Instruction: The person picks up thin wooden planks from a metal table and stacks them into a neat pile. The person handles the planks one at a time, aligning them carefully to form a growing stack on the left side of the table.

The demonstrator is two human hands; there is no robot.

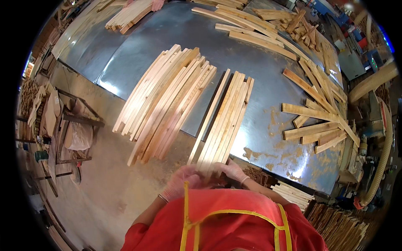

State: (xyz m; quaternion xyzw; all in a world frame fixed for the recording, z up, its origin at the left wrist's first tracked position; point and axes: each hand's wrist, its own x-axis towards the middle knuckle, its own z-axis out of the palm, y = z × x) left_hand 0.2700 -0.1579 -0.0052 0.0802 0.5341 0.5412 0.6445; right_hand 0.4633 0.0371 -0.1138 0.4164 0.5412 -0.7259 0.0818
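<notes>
Several pale wood strips point(226, 121) lie side by side over the metal table's near edge, their near ends close to my body. A single narrow wood strip point(209, 118) lies just left of them with a dark gap between. My right hand point(233, 171), in a light glove, is closed on the near ends of the strips from the right. My left hand point(183, 180), also gloved, is at the left of those ends; blur hides its fingers. To the left, a larger row of wood strips point(167, 104) also overhangs the edge.
The metal table point(268, 90) carries scattered wood pieces point(318, 121) and sawdust at right. Long boards point(251, 31) lie farther back. Another person's gloved hand point(157, 5) touches a wood stack point(130, 16) at the far left. A metal-framed cart point(79, 125) stands left; stacked strips point(293, 195) sit below right.
</notes>
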